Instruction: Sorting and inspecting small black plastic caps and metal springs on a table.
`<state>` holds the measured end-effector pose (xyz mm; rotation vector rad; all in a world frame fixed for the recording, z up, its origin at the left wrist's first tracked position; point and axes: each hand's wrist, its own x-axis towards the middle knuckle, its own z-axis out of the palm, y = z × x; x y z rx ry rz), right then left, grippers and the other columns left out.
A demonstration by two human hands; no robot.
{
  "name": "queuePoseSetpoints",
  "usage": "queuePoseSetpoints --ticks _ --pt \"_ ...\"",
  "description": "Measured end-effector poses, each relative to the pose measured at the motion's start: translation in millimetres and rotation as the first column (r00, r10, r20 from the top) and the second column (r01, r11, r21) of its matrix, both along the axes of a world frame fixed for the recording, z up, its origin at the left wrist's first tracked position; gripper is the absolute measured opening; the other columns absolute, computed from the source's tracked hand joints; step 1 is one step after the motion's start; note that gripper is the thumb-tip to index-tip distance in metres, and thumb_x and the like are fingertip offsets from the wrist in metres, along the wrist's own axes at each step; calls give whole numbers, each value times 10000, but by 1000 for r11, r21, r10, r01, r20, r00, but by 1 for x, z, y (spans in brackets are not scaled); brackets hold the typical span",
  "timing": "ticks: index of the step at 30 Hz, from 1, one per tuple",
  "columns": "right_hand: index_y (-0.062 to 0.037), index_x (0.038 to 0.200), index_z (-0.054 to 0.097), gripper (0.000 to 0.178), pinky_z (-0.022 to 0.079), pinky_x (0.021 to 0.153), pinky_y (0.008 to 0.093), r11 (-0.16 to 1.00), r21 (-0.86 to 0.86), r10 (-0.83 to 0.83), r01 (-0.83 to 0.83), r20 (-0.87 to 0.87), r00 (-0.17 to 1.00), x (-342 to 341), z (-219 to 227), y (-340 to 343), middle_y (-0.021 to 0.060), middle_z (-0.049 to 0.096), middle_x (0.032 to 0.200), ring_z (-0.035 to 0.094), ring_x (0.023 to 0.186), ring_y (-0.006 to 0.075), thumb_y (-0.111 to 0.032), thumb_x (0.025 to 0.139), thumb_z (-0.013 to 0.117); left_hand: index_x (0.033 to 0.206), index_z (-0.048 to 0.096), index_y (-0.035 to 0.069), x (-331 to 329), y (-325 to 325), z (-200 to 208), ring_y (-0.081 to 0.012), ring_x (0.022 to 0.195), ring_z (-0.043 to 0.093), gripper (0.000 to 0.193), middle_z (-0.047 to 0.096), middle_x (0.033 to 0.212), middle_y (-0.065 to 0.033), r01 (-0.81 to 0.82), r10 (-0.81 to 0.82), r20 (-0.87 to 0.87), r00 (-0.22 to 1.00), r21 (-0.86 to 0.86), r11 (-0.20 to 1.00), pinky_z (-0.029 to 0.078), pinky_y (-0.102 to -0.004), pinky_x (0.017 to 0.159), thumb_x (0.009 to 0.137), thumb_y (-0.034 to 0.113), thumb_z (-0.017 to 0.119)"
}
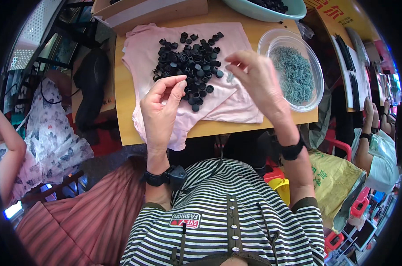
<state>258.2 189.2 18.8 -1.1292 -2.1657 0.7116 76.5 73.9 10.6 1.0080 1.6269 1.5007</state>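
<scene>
We find the pile of black plastic caps (190, 62) on a pink cloth (227, 104) mid-table. Left hand (161, 111) pinches thumb to forefinger at the pile's near edge, contents unclear. Right hand (258, 80) hovers loosely open, empty. Risk, in our judgement: caps rolling off, the cloth lying rumpled.

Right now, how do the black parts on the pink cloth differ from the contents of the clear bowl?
The black caps are chunky, round and dark; the grey screws are thin, pale and far more numerous. The caps lie loose on the pink cloth, while the screws sit inside the clear bowl. Both are heaps of small parts on the wooden table.
</scene>
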Motion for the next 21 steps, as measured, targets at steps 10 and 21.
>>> queuePoseSetpoints --ticks 10,21 --pt "-28 930 650 148 484 733 398 996 2 -84 84 -3 996 -9 -30 -2 134 615 867 616 822 325 -110 807 646 1028 668 0 15 9 2 -40 754 567 162 657 874 0 122 -122 -124 985 -12 992 448 -172 689 893 82 633" --pt "17 892 603 176 491 718 391 996 -1 -88 88 -65 994 -5 -34 4 177 623 840 626 800 322 -74 749 649 934 668 -4 38 32 2 -96 644 581 102 640 798 -45 146 -131 -322 937 21 989 460 -229 584 858 58 642"
